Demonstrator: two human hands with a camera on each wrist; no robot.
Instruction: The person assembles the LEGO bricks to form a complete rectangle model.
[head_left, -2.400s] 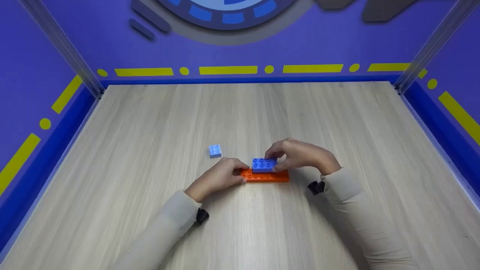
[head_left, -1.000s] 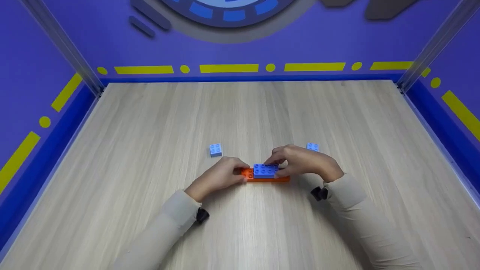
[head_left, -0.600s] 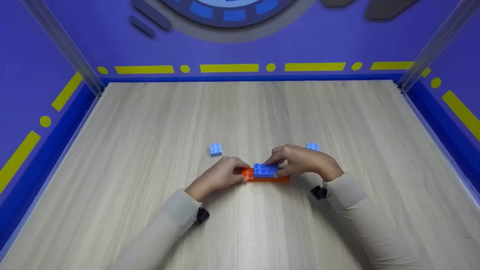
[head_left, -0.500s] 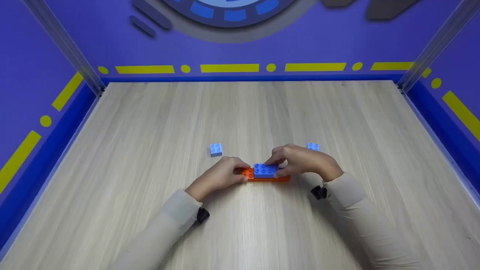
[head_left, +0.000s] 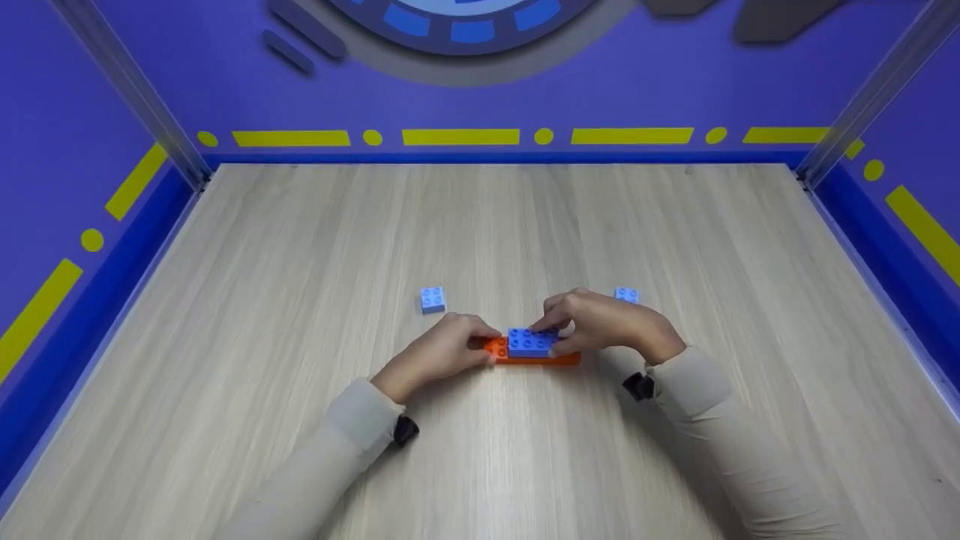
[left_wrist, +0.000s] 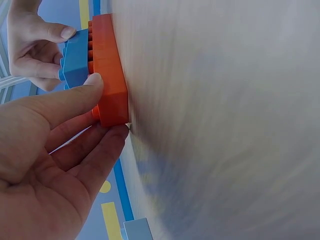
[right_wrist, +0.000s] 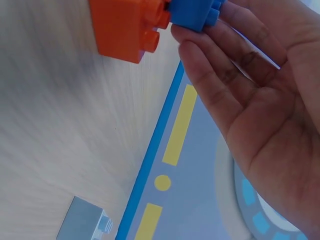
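Observation:
A long orange toy brick [head_left: 536,360] lies across the table. My left hand [head_left: 442,350] pinches its left end between thumb and fingers. On top of it is a blue toy brick [head_left: 529,343], held by my right hand [head_left: 607,319] at its right side. In the left wrist view, orange studs show between the blue brick [left_wrist: 76,59] and the orange brick [left_wrist: 110,80], so I see a small gap there. The orange brick's right end [right_wrist: 117,30] sticks out past the blue one in the right wrist view.
A small light-blue brick [head_left: 432,299] lies behind my left hand. Another light-blue brick [head_left: 626,294] lies behind my right hand, partly hidden by it. Blue panels [head_left: 480,105] wall the wooden table [head_left: 360,225] at the back and both sides.
Since the earliest frame, the blue brick and my right hand have shifted slightly toward the front, over the orange brick, uncovering the right light-blue brick. Over the last second both hands stay still.

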